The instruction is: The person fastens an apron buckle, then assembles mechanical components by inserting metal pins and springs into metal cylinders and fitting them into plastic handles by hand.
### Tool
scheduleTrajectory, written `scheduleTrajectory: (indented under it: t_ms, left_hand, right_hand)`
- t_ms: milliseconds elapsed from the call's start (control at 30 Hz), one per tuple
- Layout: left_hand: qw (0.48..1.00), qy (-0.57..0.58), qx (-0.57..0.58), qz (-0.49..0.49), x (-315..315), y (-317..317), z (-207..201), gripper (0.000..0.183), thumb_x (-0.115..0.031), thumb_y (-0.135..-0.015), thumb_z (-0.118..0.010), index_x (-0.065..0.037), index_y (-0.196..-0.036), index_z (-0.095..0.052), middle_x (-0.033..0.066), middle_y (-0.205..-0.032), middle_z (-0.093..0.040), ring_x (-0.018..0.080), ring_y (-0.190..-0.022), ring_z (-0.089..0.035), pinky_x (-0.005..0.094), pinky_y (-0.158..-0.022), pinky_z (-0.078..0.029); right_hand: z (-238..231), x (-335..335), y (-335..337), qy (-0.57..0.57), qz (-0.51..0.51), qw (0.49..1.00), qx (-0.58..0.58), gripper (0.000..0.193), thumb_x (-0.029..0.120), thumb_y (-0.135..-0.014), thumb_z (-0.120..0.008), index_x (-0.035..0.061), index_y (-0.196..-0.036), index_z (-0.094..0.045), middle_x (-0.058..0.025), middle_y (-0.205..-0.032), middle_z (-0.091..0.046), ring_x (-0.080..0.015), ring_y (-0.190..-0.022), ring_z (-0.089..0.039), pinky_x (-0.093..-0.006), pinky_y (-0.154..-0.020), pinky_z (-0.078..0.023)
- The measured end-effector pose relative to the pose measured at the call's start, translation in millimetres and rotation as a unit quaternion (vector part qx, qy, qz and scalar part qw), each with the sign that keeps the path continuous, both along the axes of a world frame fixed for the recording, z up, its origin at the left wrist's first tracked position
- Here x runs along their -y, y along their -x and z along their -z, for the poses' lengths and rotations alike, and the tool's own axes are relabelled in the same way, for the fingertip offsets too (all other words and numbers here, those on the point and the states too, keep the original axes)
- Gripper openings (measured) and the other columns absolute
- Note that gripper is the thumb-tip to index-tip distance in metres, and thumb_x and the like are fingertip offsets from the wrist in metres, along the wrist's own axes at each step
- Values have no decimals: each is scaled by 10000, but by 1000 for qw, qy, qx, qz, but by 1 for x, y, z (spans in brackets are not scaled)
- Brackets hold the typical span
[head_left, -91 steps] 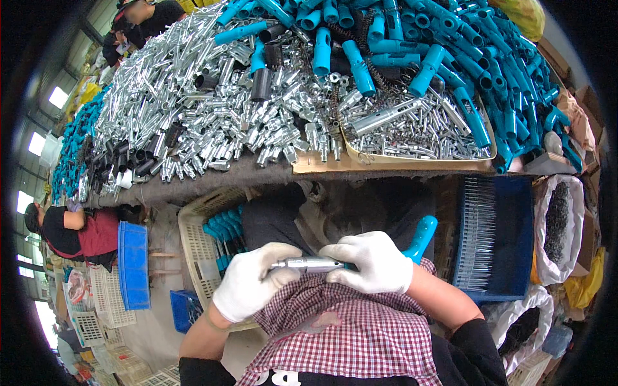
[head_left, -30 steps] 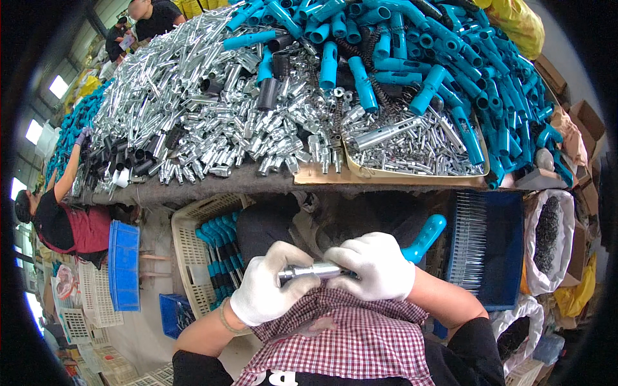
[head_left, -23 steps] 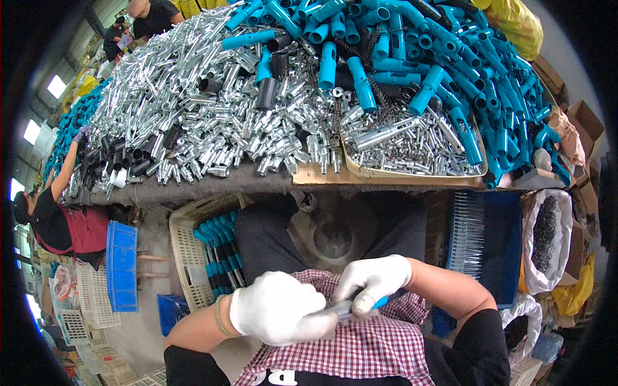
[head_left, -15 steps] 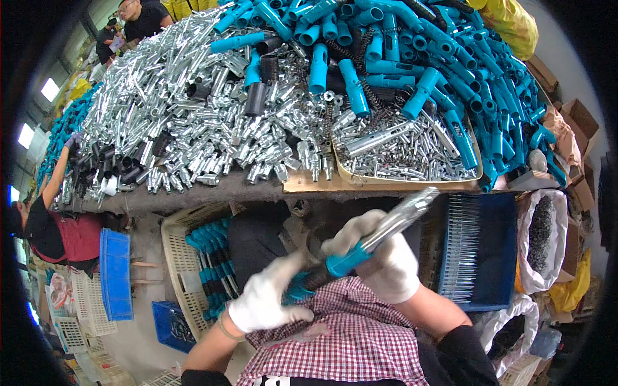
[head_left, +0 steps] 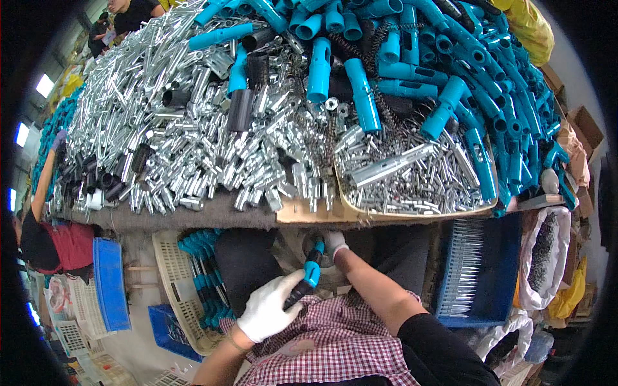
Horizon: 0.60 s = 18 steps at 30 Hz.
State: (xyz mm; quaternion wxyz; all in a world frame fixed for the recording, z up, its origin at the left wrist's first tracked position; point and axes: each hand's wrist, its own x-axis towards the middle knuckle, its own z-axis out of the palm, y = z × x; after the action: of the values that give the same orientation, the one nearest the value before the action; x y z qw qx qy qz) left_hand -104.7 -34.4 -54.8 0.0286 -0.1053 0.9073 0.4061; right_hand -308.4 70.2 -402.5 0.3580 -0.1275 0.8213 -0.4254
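Note:
My left hand [head_left: 269,310], in a white glove, is wrapped around a teal-and-black tubular tool [head_left: 311,273] over my lap. The tool tilts away from me, its black end in my palm and its teal part pointing toward the table. My right hand [head_left: 335,243], also gloved, reaches down between my knees under the table edge, close beside the tool's far end. Its fingers are mostly hidden, and I cannot tell what it touches. A red-and-white checked apron [head_left: 335,347] covers my lap.
The table bears heaped metal fittings [head_left: 219,154], teal tubes [head_left: 318,71] and a tray of small pins [head_left: 415,209]. Left of my knees stands a cream crate [head_left: 168,257] with teal-and-black tools. To the right are a blue bin [head_left: 505,270] of metal rods and a white sack [head_left: 559,257].
The tool has swung from pointing up and right, with its metal tube showing, to pointing away and down. My right hand has left its middle and moved down under the table edge.

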Motion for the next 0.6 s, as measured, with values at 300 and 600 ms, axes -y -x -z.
scheduleTrajectory:
  t_ms: [300,600]
  left_hand:
    - [997,51,62,12,-16,15,54,525,-260,-792,-716,-148,-1279,-557,123,-995,-644,321,-889,-651,421,-750,-547]
    - [991,47,121,-17,-19,24,77,521,-284,-793,-726,-134,-1270,-579,155,-962,-658,345,-854,-670,427,-745,-556]
  right_hand:
    - [221,-46,-38,-154,-420,855,-262,303,256,-952,-529,94,-1156,-686,-182,-1161,-665,-339,-1063,-626,-399,-889,-493]
    - [213,-125,-64,-188,-372,906,-78,363,271,-930,-536,98,-1229,-648,-161,-1268,-622,-313,-1181,-574,-374,-985,-458]
